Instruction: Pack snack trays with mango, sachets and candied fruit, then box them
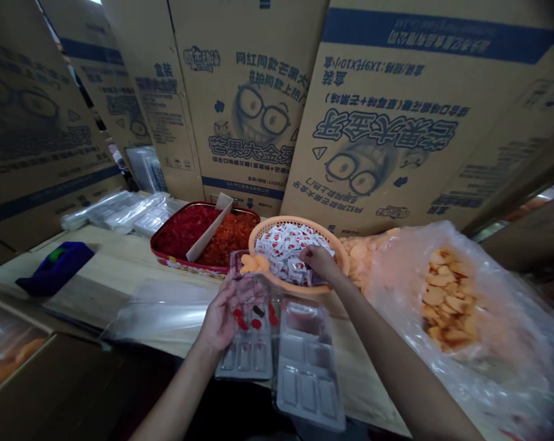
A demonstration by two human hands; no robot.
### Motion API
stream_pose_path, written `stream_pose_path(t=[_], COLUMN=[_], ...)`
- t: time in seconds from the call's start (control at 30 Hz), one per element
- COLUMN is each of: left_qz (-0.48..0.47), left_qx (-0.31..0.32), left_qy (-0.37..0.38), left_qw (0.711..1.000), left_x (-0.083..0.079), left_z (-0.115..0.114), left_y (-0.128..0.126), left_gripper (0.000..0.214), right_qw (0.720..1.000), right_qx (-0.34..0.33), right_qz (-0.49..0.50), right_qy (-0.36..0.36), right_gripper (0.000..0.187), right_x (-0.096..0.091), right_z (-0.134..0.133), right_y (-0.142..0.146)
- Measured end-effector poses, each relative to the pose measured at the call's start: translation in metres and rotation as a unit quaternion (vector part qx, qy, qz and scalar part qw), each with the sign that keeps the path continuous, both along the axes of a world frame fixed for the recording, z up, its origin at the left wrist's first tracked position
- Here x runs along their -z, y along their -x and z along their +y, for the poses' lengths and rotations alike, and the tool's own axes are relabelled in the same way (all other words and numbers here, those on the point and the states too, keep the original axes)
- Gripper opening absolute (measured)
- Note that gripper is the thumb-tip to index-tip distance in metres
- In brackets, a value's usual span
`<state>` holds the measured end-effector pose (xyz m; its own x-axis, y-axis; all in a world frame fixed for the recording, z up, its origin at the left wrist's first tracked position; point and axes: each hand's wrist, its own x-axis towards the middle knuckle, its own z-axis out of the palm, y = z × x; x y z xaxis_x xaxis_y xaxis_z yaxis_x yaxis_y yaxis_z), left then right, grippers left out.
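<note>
My left hand (219, 318) holds a clear plastic blister tray (244, 361) by its left side, fingers partly hidden under it. An orange gummy-like piece (254, 264) sits in the tray's far end, with several red pieces (256, 324) and a dark piece (259, 311) in the middle. My right hand (321, 261) reaches into an orange plastic basket (264, 225) full of small white sachets with red print (283, 245). Its fingers are pinched together at the sachets, seemingly on one of them. Another clear tray (308, 367), with bare compartments, lies to the right of the held one.
Behind the basket stand large printed cartons (258, 110). A red tin (155, 251) with a cardboard divider holds red and orange pieces. A plastic bag of orange pieces (449, 300) lies right. A blue tape dispenser (56, 266) and wrapped clear packs (134, 211) are left.
</note>
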<state>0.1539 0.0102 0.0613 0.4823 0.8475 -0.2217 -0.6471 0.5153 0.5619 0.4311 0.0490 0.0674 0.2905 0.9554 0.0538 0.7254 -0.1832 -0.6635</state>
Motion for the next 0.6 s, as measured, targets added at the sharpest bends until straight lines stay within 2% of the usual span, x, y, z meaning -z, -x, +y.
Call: stream_pose_path(t=[0.13, 0.3, 0.43, 0.6], left_qz=[-0.014, -0.027, -0.043, -0.05], left_qx=[-0.001, 0.008, 0.007, 0.015], left_qy=[0.002, 0.025, 0.024, 0.043], left_qw=[1.0, 0.999, 0.999, 0.998], left_x=[0.003, 0.002, 0.002, 0.004], left_z=[0.004, 0.005, 0.005, 0.006], left_y=[-0.007, -0.011, -0.014, -0.018], left_gripper=[0.053, 0.051, 0.045, 0.043], right_qw=[0.995, 0.95, 0.939, 0.947], right_qx=[0.027, -0.048, -0.088, -0.092], right_qz=[0.081, 0.302, 0.331, 0.307], right_qy=[-0.054, -0.054, -0.036, -0.032], right_gripper=[0.013, 0.02, 0.015, 0.012], right_x=[-0.017, -0.044, -0.05, -0.04], right_z=[-0.004, -0.02, -0.026, -0.022], right_y=[0.007, 0.058, 0.098, 0.12])
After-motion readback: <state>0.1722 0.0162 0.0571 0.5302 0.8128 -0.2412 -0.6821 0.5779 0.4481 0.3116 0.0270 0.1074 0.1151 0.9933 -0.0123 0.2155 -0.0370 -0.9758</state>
